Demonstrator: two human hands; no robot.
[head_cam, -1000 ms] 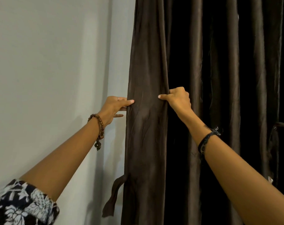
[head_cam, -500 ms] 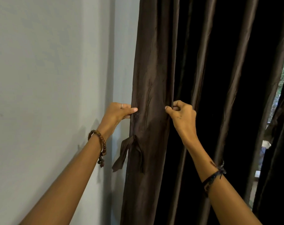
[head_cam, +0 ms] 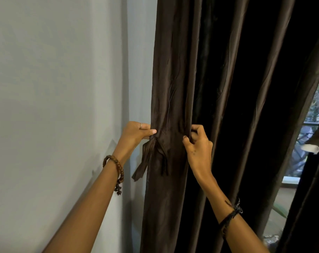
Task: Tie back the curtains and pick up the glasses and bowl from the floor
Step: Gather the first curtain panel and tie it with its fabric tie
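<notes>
A dark brown curtain (head_cam: 175, 73) hangs in long folds beside a pale wall. A fabric tie-back strip (head_cam: 146, 161) of the same brown dangles from its left edge at hand height. My left hand (head_cam: 135, 134) pinches the curtain's left edge just above the tie. My right hand (head_cam: 197, 145) grips a fold of the curtain a little to the right, fingers curled into the cloth. Between my hands the fabric is bunched together. No glasses or bowl are in view.
A pale grey wall (head_cam: 54, 88) fills the left half. A second dark curtain (head_cam: 304, 207) hangs at the far right. Between the curtains a gap (head_cam: 301, 161) shows a window with greenery and a railing outside.
Both hands have slid down the curtain to the level of the tie-back. The curtain has been drawn leftward, and a daylight gap has opened on the right.
</notes>
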